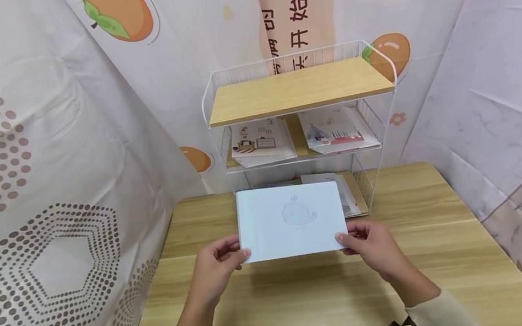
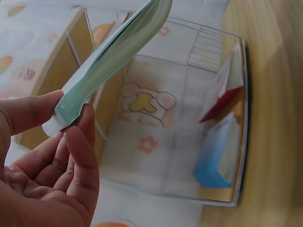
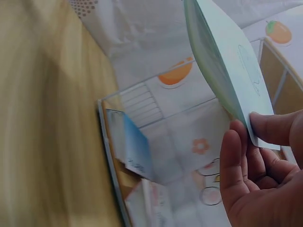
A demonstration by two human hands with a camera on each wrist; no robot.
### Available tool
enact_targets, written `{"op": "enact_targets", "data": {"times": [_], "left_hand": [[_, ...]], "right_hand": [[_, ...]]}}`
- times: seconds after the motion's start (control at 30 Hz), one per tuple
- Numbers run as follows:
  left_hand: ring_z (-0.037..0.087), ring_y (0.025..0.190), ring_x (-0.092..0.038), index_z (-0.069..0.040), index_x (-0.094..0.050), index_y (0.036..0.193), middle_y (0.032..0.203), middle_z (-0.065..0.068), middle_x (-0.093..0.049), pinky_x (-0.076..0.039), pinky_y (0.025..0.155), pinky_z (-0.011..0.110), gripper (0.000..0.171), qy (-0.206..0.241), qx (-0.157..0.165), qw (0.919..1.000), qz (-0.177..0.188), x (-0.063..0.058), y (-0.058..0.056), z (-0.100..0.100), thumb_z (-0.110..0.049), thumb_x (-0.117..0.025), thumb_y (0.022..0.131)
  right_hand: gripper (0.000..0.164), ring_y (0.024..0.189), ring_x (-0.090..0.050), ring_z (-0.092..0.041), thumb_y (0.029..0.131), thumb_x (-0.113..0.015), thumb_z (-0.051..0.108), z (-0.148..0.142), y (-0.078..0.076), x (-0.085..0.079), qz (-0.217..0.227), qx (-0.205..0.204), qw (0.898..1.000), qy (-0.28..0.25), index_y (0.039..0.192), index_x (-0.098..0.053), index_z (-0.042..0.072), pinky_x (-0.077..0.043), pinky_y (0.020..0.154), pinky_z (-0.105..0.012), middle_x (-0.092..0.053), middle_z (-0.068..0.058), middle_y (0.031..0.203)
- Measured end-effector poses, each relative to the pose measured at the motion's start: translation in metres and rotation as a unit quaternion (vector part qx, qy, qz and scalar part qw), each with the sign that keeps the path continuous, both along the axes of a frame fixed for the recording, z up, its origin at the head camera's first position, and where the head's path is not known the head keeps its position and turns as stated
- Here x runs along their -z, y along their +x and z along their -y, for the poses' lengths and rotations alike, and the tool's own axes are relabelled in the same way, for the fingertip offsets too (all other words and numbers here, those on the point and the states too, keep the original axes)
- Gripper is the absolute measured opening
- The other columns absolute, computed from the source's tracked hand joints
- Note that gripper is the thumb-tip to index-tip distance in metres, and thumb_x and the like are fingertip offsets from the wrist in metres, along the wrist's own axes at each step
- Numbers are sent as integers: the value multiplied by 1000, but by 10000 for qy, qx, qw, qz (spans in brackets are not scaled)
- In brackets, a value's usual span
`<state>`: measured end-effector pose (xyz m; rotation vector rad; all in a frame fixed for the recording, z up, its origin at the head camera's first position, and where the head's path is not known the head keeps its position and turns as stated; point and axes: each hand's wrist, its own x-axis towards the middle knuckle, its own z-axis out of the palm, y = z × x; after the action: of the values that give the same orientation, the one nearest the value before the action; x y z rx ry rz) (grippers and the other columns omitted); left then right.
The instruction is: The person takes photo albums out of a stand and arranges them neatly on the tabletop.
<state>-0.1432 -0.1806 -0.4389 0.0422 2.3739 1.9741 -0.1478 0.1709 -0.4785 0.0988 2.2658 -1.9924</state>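
Observation:
Several thin white sheets of paper (image 1: 271,234) are held up above the wooden table, in front of a wire rack. A faint pencil drawing shows on the top sheet. My left hand (image 1: 221,271) pinches the near left corner, thumb on top and fingers underneath. At the near right corner, my right hand (image 1: 375,247) grips in the same way. From the side, the left wrist view shows the sheets (image 2: 94,71) bowed, with a pale green underside. In the right wrist view the right thumb presses on the white face of the paper (image 3: 236,75).
The white wire rack (image 1: 386,112) with wooden shelves stands at the table's (image 1: 430,228) back. Printed papers (image 1: 263,140) and more papers (image 1: 336,127) lie on its middle shelf. A blue booklet (image 2: 213,161) and a red-edged one (image 2: 227,94) are on the lowest shelf. Patterned cloth surrounds the table.

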Motion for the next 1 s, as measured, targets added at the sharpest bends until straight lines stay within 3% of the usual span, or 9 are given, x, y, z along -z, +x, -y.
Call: {"op": "enact_targets", "data": {"times": [0.23, 0.5, 0.77, 1.0], "left_hand": [[20, 85, -69, 0, -73, 120, 106, 15, -71, -59, 68, 28, 35, 37, -428, 9989, 181, 35, 9, 8, -7, -81, 87], [21, 91, -69, -2, -74, 119, 109, 14, -73, -58, 68, 29, 36, 102, -869, 9945, 581, 66, 17, 16, -12, -84, 86], [19, 89, -70, 0, -72, 123, 111, 13, -74, -56, 67, 28, 39, 58, -1146, 9890, 937, 94, 26, 26, -12, -82, 87], [18, 89, -69, 1, -71, 124, 113, 11, -76, -56, 68, 30, 41, -148, -1464, 9799, 1349, 118, 36, 33, -17, -82, 88]], "right_hand": [[26, 80, -69, -21, 94, -76, 11, 17, 6, 32, 256, 151, 9995, -118, 110, -70, -8, -64, 74, -33, -69, -11, 92], [22, 75, -67, -22, 92, -77, 10, 34, 11, 64, 471, 328, 9983, -59, 107, -72, -6, -63, 67, -34, -69, -11, 86], [22, 73, -70, -22, 91, -78, 9, 48, 18, 87, 570, 66, 9983, -39, 103, -71, -8, -63, 66, -32, -67, -10, 81], [21, 67, -69, -17, 92, -78, 10, 60, 23, 113, 364, -326, 9988, 78, 97, -71, -9, -61, 60, -28, -69, -9, 75]]}}
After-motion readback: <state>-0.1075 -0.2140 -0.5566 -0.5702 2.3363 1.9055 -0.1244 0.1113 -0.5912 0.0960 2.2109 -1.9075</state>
